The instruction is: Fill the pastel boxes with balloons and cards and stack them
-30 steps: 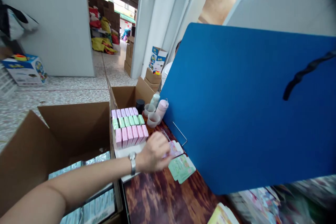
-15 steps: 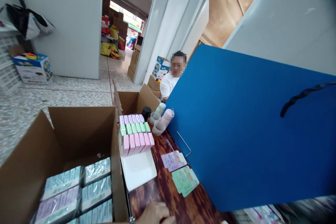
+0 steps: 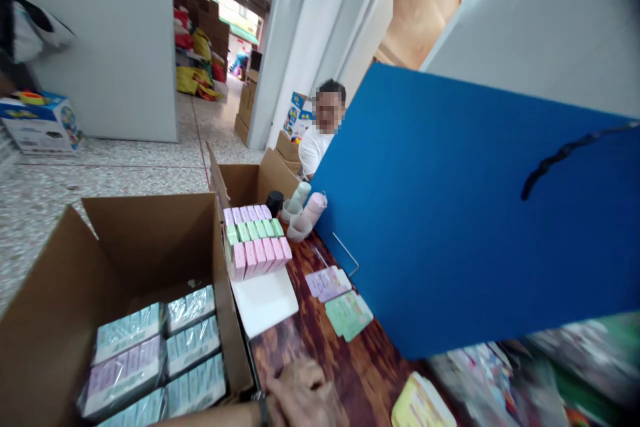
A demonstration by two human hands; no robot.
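My left hand [image 3: 300, 393], with a metal wristwatch, rests at the bottom of the view on the wooden table [image 3: 320, 347], next to the wall of an open cardboard box [image 3: 145, 247]. It holds nothing. Shrink-wrapped packs of pastel boxes [image 3: 155, 360] fill that box. Rows of small pink, green and lilac boxes [image 3: 253, 240] stand upright beyond my hand, behind a white board [image 3: 265, 300]. Flat lilac cards [image 3: 327, 282] and green cards [image 3: 349, 315] lie on the table to the right. My right hand is out of view.
A large blue panel [image 3: 450, 213] stands along the table's right side. Cups and bottles [image 3: 303, 210] and a second open carton [image 3: 255, 183] sit at the far end. A co-worker in a white shirt [image 3: 320, 147] sits beyond. Toy boxes and stacked goods line the speckled floor.
My left hand has drawn back from above the flat cards to the table's near end. The view has tilted and shifted, bringing the packed box and the co-worker into sight.
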